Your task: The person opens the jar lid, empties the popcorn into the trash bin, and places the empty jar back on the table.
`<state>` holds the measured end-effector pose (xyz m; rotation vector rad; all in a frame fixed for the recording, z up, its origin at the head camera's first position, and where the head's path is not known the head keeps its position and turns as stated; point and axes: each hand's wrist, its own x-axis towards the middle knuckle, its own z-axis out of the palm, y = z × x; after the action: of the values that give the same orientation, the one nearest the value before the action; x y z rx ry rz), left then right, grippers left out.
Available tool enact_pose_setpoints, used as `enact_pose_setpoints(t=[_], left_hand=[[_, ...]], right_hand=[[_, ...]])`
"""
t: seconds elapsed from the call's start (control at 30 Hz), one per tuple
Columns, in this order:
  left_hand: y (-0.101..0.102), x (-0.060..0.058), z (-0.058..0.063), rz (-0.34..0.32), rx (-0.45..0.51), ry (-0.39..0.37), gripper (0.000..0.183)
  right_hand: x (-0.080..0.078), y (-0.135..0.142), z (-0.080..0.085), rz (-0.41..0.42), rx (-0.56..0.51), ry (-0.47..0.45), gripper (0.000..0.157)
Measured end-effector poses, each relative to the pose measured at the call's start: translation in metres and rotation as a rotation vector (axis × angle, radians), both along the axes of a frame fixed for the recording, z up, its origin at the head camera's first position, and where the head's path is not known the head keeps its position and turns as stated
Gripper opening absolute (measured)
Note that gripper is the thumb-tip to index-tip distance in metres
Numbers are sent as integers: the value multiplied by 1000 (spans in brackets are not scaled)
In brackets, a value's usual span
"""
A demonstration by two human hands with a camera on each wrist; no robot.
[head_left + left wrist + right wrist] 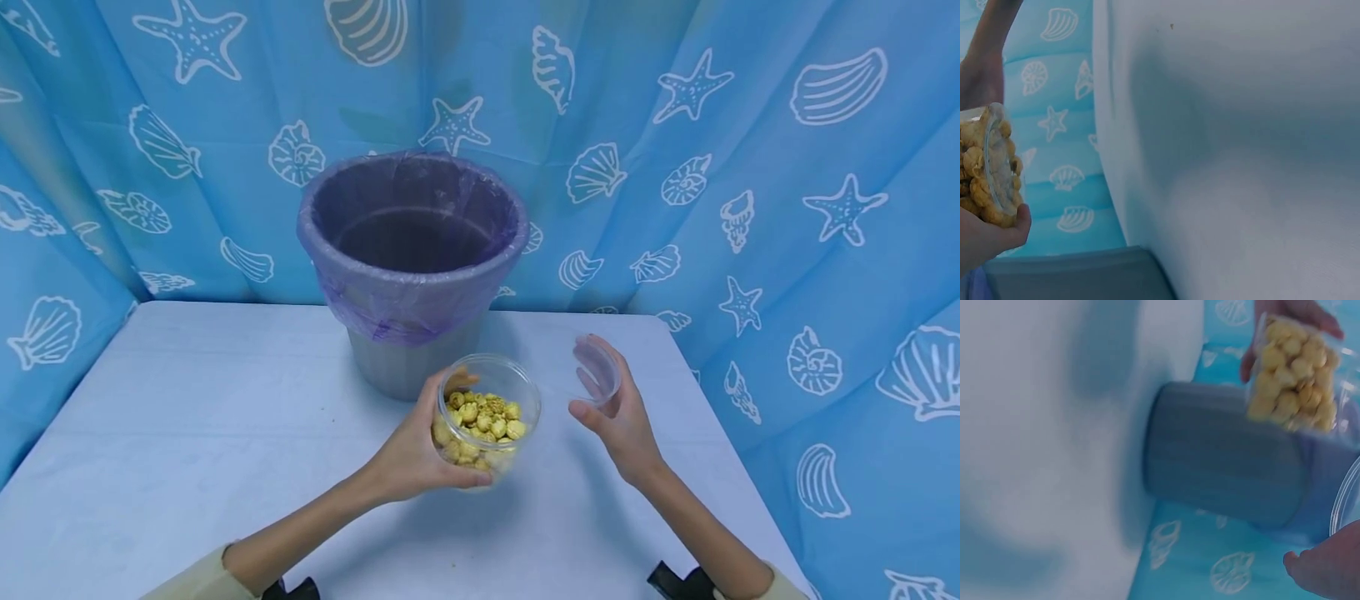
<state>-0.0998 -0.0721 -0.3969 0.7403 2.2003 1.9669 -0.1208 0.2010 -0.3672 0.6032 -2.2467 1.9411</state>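
Observation:
My left hand [408, 462] grips a clear plastic tub [486, 360] from its left side, tilted above the table with its mouth uncovered. Round yellow popcorn [483, 423] fills roughly the lower half. To the right, my right hand [628, 425] holds a clear round lid [617, 379] between thumb and fingers, apart from the tub. In the right wrist view the popcorn [1294, 375] shows through the tub's wall, and part of the lid [1340, 503] enters at the right edge. The left wrist view shows the left hand's thumb [1021, 225] against the tub.
Behind the tub stands a grey bin [408, 367] lined with a purple plastic bag [408, 312], its mouth facing up. White cloth covers the table [187, 433]. Blue curtains [615, 75] with white shells and starfish hang behind and at both sides.

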Motion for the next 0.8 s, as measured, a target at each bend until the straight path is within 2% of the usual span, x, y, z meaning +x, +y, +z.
enact_pose_setpoints(t=[0.33, 0.57, 0.8], left_hand=[[-15, 4, -2, 45, 0, -1, 118], [-21, 7, -4, 69, -19, -16, 118], [-24, 9, -8, 86, -25, -22, 120]], right_hand=[[-4, 27, -43, -89, 163, -114, 78], [-4, 38, -81, -177, 413, -229, 85], [-6, 41, -94, -205, 585, -315, 93]])
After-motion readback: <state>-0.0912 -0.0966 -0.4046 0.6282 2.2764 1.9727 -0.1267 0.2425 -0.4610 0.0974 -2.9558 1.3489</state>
